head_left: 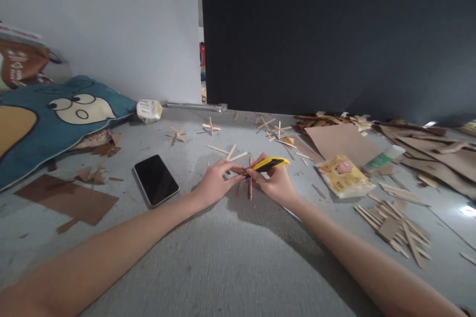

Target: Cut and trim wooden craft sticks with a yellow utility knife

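My right hand [275,182] grips a yellow and black utility knife [273,162], its tip pointing left toward my other hand. The fingers of my left hand [217,181] are pinched together at that tip; whatever small piece is between them is too hidden to name. Below and between both hands, a dark red stick-like thing [250,189], perhaps a crayon or pen, lies on the grey surface. Just beyond my fingers are a few loose wooden craft sticks [231,151].
Left of my hands lies a tablet or phone [156,180], beside brown cardboard [69,198] and a blue cushion [70,119]. At right are a tissue pack [345,176], a glue stick [385,157], a craft stick pile [397,228] and cardboard sheets [340,143]. Crossed sticks [211,127] sit behind.
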`<state>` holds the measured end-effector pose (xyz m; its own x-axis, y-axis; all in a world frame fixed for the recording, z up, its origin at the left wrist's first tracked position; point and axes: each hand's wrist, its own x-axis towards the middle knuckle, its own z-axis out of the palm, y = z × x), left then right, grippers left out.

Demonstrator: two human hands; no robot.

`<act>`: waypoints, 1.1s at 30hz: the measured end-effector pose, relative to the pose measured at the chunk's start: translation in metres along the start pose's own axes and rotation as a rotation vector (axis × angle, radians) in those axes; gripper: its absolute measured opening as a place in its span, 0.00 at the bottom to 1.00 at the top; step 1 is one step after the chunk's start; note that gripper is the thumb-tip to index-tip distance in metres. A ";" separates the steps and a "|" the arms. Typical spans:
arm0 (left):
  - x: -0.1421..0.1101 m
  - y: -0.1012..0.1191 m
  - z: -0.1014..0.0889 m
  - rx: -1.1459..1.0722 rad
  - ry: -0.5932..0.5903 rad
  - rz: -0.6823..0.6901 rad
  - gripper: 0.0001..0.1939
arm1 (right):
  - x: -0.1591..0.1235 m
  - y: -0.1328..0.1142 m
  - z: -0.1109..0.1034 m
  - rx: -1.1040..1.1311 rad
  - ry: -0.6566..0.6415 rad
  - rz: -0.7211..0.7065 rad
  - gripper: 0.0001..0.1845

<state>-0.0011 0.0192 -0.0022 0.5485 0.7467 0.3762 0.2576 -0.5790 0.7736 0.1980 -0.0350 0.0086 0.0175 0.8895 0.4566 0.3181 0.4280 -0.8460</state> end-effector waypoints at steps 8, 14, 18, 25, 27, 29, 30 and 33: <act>0.001 -0.002 -0.002 0.007 0.049 0.020 0.11 | -0.006 0.008 0.001 0.068 0.080 0.037 0.22; -0.002 0.003 -0.002 -0.101 -0.036 0.036 0.12 | -0.013 -0.001 0.004 0.110 -0.022 0.092 0.22; -0.004 0.006 0.001 -0.139 -0.081 -0.018 0.14 | -0.015 -0.007 0.006 -0.039 -0.005 -0.013 0.18; -0.007 0.014 0.005 -0.098 -0.068 -0.023 0.08 | -0.016 -0.014 0.008 -0.114 0.014 -0.078 0.16; -0.006 0.017 0.006 -0.103 -0.070 -0.028 0.10 | -0.016 -0.015 0.007 -0.115 0.037 -0.101 0.16; -0.006 0.018 0.006 -0.107 -0.072 -0.031 0.11 | -0.015 -0.017 0.005 -0.090 0.052 -0.116 0.16; -0.005 0.017 0.007 -0.110 -0.075 -0.034 0.11 | -0.014 -0.018 0.005 -0.060 0.054 -0.114 0.16; -0.005 0.012 0.008 -0.118 -0.081 -0.027 0.10 | -0.009 -0.020 0.006 0.123 0.029 -0.089 0.20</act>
<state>0.0055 0.0064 0.0012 0.6063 0.7299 0.3157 0.1809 -0.5131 0.8390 0.1859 -0.0506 0.0200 0.0224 0.8430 0.5374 0.2008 0.5228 -0.8285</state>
